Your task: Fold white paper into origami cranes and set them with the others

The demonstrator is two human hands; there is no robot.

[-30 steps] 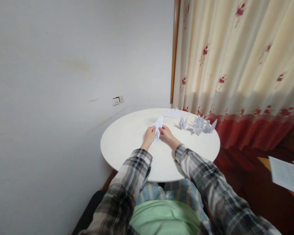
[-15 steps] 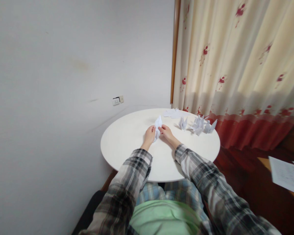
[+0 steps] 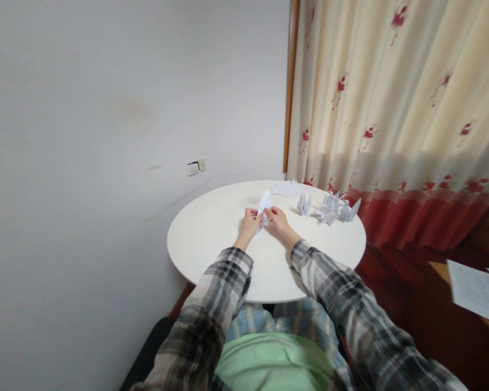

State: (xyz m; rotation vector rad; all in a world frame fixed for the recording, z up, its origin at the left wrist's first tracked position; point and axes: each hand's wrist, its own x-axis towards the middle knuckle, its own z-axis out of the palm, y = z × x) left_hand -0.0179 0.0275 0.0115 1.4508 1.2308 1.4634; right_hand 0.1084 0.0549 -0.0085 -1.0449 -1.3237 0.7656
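Between my hands is a piece of folded white paper [image 3: 264,201], narrow and pointed at its far end, held over the round white table [image 3: 212,239]. My left hand [image 3: 250,221] grips its left side, thumb across the lower part. From the right, my right hand [image 3: 277,218] pinches the same paper near its middle. My fingers hide part of the lower folds. Several folded white paper cranes [image 3: 330,207] stand to the right of my right hand, one of them [image 3: 303,205] a little apart from the rest.
Flat white paper sheets [image 3: 287,188] lie at the table's far edge. A wall with a socket [image 3: 193,169] rises on the left, and a flowered curtain [image 3: 375,108] hangs behind on the right. Written sheets [image 3: 476,290] rest on a wooden surface at lower right.
The folded paper has turned slightly, its tip leaning a bit more to the right. My left thumb has moved inward across the paper. The cranes have stayed put.
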